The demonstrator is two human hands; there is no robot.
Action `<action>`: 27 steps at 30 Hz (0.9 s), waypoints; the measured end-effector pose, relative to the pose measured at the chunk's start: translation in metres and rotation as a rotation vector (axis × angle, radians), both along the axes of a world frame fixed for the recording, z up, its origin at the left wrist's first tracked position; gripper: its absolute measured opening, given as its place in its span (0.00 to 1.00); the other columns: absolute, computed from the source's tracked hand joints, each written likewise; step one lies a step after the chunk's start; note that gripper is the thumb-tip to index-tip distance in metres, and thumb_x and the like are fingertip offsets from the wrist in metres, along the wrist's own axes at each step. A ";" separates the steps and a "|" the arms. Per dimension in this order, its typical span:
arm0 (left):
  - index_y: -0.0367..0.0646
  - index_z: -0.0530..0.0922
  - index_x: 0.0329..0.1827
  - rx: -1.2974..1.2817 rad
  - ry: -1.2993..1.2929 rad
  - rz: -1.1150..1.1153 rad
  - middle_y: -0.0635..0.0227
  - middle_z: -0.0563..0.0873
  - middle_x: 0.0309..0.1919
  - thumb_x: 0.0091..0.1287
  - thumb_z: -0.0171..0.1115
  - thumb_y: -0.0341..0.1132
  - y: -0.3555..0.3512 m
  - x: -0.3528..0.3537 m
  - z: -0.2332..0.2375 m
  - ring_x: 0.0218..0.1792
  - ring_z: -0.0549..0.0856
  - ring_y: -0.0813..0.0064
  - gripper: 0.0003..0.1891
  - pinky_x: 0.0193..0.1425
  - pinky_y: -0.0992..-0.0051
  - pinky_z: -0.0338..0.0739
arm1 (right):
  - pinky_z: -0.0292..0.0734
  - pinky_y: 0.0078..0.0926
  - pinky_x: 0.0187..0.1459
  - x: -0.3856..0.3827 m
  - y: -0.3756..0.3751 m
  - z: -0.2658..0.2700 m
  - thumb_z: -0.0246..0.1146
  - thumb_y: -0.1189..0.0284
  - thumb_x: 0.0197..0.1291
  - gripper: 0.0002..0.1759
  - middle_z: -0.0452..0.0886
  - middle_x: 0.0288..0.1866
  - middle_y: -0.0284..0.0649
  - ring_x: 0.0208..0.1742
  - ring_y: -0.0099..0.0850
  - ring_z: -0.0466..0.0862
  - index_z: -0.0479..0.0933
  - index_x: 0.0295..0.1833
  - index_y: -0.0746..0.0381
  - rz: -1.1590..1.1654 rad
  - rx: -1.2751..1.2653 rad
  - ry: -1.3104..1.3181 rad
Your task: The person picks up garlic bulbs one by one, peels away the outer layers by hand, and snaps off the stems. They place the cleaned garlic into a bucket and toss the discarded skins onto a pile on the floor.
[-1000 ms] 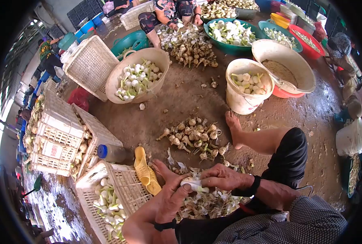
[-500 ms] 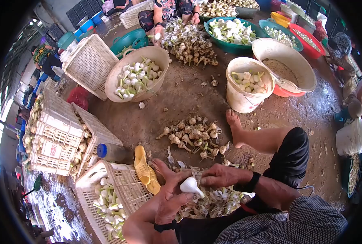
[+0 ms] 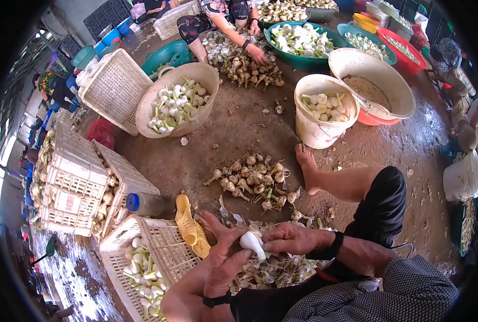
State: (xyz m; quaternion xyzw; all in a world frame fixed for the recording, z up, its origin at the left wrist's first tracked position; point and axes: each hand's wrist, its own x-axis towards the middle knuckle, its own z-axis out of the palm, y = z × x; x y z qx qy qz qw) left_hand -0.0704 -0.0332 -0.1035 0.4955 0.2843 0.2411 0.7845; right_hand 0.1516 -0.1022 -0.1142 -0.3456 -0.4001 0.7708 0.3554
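My left hand (image 3: 223,257) holds a white peeled garlic bulb (image 3: 251,242) between thumb and fingers. My right hand (image 3: 292,238) pinches the same bulb's stem from the right. Beneath both hands lies a heap of pale garlic skins (image 3: 274,268). A pile of unpeeled garlic bulbs (image 3: 252,180) sits on the dirt floor just ahead, beside my bare foot (image 3: 307,166). A white crate (image 3: 142,257) with peeled bulbs stands at my left.
A cream bucket (image 3: 325,115) and a tilted cream basin (image 3: 177,102) hold peeled bulbs. Stacked white crates (image 3: 75,177) line the left. A yellow sandal (image 3: 188,222) and a bottle (image 3: 148,204) lie nearby. Another person (image 3: 223,21) reaches into a far garlic pile.
The bulb came clear of its skins and now sits between both hands, my right hand closing on it. The far person's arm stretched out onto their pile.
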 end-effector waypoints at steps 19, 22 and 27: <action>0.34 0.73 0.64 -0.079 0.209 -0.160 0.64 0.80 0.55 0.54 0.60 0.19 0.002 -0.003 0.017 0.56 0.79 0.73 0.29 0.60 0.74 0.75 | 0.75 0.20 0.29 0.012 0.004 0.002 0.57 0.64 0.70 0.16 0.82 0.27 0.34 0.27 0.19 0.80 0.82 0.39 0.65 -0.309 -0.136 0.146; 0.35 0.73 0.65 0.010 0.044 -0.109 0.62 0.81 0.56 0.52 0.58 0.19 0.004 -0.002 0.005 0.57 0.81 0.72 0.31 0.62 0.73 0.74 | 0.75 0.22 0.28 0.002 0.004 -0.030 0.58 0.64 0.70 0.15 0.81 0.26 0.33 0.27 0.20 0.80 0.82 0.40 0.65 -0.351 -0.099 -0.053; 0.36 0.72 0.66 -0.094 -0.117 -0.132 0.60 0.81 0.57 0.53 0.58 0.20 0.001 -0.002 0.008 0.58 0.81 0.69 0.31 0.65 0.71 0.73 | 0.75 0.42 0.31 -0.017 -0.017 -0.074 0.60 0.63 0.67 0.15 0.78 0.23 0.49 0.26 0.44 0.81 0.77 0.37 0.66 0.107 0.718 -1.014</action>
